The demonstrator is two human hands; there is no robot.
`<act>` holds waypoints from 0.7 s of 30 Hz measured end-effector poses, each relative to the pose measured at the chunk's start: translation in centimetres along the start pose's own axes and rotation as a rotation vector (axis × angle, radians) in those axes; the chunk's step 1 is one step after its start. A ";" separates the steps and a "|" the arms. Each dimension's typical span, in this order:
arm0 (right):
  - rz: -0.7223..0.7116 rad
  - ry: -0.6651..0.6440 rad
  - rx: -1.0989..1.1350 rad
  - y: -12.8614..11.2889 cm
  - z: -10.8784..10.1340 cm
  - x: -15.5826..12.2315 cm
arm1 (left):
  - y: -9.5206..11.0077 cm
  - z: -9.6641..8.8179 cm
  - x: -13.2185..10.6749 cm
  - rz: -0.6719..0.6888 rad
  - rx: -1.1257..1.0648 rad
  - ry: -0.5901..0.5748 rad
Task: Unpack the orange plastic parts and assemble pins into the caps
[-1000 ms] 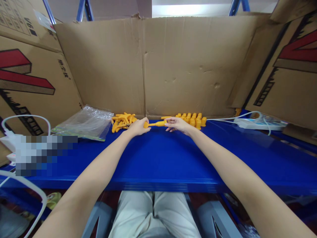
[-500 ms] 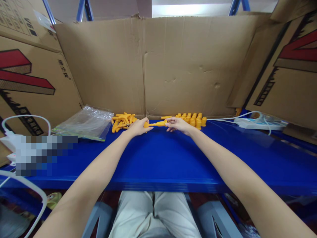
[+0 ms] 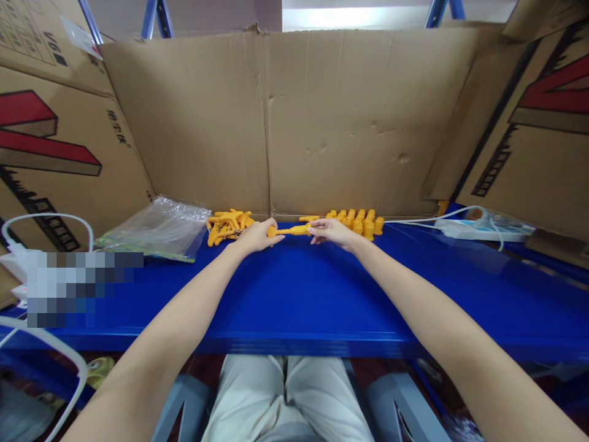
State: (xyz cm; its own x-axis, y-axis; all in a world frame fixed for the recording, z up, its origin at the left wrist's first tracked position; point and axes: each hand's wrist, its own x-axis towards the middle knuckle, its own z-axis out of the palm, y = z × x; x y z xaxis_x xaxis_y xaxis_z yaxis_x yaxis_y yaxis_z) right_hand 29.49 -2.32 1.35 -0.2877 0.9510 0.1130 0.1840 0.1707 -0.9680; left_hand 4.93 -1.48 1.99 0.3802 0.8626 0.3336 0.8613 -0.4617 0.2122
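Observation:
A yellow-orange piece with a ribbed, screw-like shaft (image 3: 294,231) lies level between my two hands, above the blue shelf. My left hand (image 3: 254,237) is closed on its round left end. My right hand (image 3: 334,232) pinches its thicker right end, which the fingertips partly hide. Just left of my left hand is a heap of branched yellow-orange pieces (image 3: 230,220) with small dark chains among them. Behind my right hand stand rows of short yellow-orange cylinders (image 3: 369,226). Another yellow-orange piece (image 3: 308,218) lies flat to the left of those rows.
The blue shelf (image 3: 299,294) is backed by a cardboard sheet (image 3: 350,123), with printed boxes at both sides. Clear plastic bags (image 3: 156,230) lie at left. A white power strip (image 3: 483,229) with cables is at right. White cables (image 3: 50,218) also hang at the left edge.
Both hands stay almost in place with the screw-like piece between them. The fingers of my right hand have shifted very slightly at its right end.

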 end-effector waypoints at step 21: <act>0.060 0.011 0.027 -0.3 0.3 -0.3 | 0.1 0.0 0.0 0.010 0.003 -0.003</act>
State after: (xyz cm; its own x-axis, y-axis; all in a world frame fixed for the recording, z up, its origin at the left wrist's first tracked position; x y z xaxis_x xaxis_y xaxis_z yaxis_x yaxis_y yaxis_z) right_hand 29.27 -2.68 1.58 -0.2665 0.9622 0.0568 0.1751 0.1063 -0.9788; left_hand 5.05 -1.54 2.02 0.3895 0.8587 0.3330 0.8587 -0.4693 0.2058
